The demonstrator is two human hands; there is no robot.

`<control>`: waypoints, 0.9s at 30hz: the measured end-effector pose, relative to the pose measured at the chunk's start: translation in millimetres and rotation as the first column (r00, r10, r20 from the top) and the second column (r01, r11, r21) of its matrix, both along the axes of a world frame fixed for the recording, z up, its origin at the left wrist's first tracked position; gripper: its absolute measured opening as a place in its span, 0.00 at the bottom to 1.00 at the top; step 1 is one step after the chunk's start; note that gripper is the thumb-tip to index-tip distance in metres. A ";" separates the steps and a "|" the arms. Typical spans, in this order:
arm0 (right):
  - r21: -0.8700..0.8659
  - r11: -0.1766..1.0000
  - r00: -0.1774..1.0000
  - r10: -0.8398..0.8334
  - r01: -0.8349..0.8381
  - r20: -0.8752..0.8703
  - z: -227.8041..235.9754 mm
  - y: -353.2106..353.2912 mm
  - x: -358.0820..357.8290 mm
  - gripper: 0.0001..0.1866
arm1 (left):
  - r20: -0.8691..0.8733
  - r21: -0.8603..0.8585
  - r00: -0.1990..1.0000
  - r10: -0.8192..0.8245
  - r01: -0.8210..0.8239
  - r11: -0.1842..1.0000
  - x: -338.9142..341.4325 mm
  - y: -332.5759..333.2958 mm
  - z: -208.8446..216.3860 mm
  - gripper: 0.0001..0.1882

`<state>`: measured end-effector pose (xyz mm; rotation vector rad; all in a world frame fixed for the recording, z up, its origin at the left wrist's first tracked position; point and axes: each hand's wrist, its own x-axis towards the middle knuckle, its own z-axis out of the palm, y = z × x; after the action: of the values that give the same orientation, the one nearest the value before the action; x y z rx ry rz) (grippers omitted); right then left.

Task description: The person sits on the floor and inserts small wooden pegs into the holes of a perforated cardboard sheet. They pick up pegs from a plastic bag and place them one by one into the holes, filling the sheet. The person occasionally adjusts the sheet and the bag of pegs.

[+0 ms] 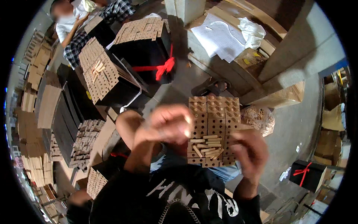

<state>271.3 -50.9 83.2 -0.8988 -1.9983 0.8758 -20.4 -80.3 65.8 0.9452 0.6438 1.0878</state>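
Observation:
A stack of wooden panel pieces (216, 121) with rows of drilled holes rests upright before me, over my lap. Short wooden dowels stand in the holes of its far rows. A loose heap of wooden dowels (209, 146) lies on its near half. My left hand (167, 121) hovers at the stack's left edge, fingers curled, blurred; pale spots at the fingertips may be dowel ends, but I cannot make them out. At the right edge, my right hand (250, 152) has bent fingers over the holes near the heap, their tips smeared by motion.
A clear plastic bag of dowels (258, 119) sits right of the stack. Black-sided stacks of drilled pieces (97, 71) stand at far left, one tied with red ribbon (164, 68). Another person (76, 22) sits beyond. A concrete pillar (298, 44) rises at far right.

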 end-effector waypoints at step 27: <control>0.355 0.900 0.900 0.085 -0.254 0.428 -9.1 47.2 -71.7 0.13 | 0.246 -0.558 0.809 0.533 -0.331 0.761 3.7 -37.0 -59.6 0.32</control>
<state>199.6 -3.7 74.1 -0.7050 -2.5295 0.3485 -16.6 -117.3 6.1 0.1015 0.7786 1.3966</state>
